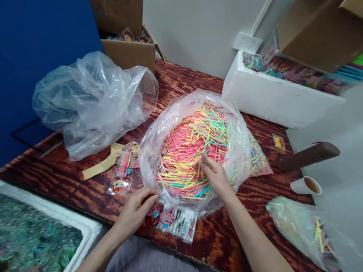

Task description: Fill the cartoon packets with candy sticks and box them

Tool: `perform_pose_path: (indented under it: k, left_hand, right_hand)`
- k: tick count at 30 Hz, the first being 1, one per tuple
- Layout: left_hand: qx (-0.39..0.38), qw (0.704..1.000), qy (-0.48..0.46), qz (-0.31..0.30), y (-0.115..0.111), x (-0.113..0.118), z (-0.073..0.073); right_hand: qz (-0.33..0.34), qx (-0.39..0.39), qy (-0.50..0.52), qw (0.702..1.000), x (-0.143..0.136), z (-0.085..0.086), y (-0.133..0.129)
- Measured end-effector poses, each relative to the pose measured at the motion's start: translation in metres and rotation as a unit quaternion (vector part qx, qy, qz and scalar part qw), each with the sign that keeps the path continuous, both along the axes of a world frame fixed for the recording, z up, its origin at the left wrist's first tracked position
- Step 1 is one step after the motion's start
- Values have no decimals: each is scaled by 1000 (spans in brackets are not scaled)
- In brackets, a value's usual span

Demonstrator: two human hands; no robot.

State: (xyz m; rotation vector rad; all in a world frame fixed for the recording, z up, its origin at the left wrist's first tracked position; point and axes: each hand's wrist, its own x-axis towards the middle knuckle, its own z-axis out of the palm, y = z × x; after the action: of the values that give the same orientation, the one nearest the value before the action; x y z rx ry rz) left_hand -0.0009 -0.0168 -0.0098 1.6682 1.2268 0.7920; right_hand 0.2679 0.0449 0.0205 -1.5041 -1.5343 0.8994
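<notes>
In front of me a large clear plastic bag [151, 149] stands with its mouth rolled wide. It is full of thin pink, yellow, green and blue sticks [187, 141]. My right hand [215, 174] reaches in over the right side, its fingers pinched together on some sticks at the top of the heap. At the bag's near edge my left hand [136, 209] is closed, thumb against forefinger, at a small printed plastic packet [176, 221] lettered "Stick". The hand partly hides that packet. A similar packet [123, 170] lies on the table to the left.
Left are a crumpled clear bag [104, 100], a pale yellow strip [101, 169] and an open carton [129, 53]. A foam box [272, 93] stands behind; a brown bottle [310, 157], paper cup [306, 185] and bag of sticks [305, 231] are right. Another foam box [91, 227] sits lower left.
</notes>
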Motion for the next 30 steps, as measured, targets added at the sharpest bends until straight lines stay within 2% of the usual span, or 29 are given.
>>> perform_pose_path:
  k: [4,6,8,10,12,15,17,18,20,23,25,28,30]
  left_hand:
    - [-6,999,-24,24,2,-2,3]
    - [-4,999,-37,39,3,-3,2]
    - [-10,997,-54,60,4,-5,1]
    - [-20,994,-70,80,5,-6,0]
    - [-29,992,-82,94,5,-6,3]
    - [16,992,-74,103,1,-1,19]
    - [101,991,-42,81,-5,5,36]
    - [147,988,-19,54,-8,10,45]
    - [220,974,25,-41,-14,20,55]
    - [260,942,79,-194,-19,35,51]
    - [245,933,91,-249,-21,42,37]
    - [192,950,46,-241,-23,42,21]
    - [137,976,-7,-168,-21,34,19]
  right_hand:
    - [-37,46,-191,980,5,-4,-1]
    - [-29,48,-239,969,7,-4,-2]
    - [-25,45,-231,972,8,-3,-3]
    - [-24,25,-124,992,5,-2,-6]
    - [-10,-17,60,998,-2,0,-14]
    - [30,-86,285,954,-22,0,-37]
    - [53,-115,338,933,-39,-3,-58]
    - [60,-115,338,932,-46,-6,-69]
    - [59,-76,292,952,-58,-17,-89]
    - [41,22,176,983,-69,-41,-109]
    - [36,69,114,990,-72,-56,-114]
    - [42,71,69,994,-75,-63,-114]
    - [43,40,82,995,-76,-57,-113]
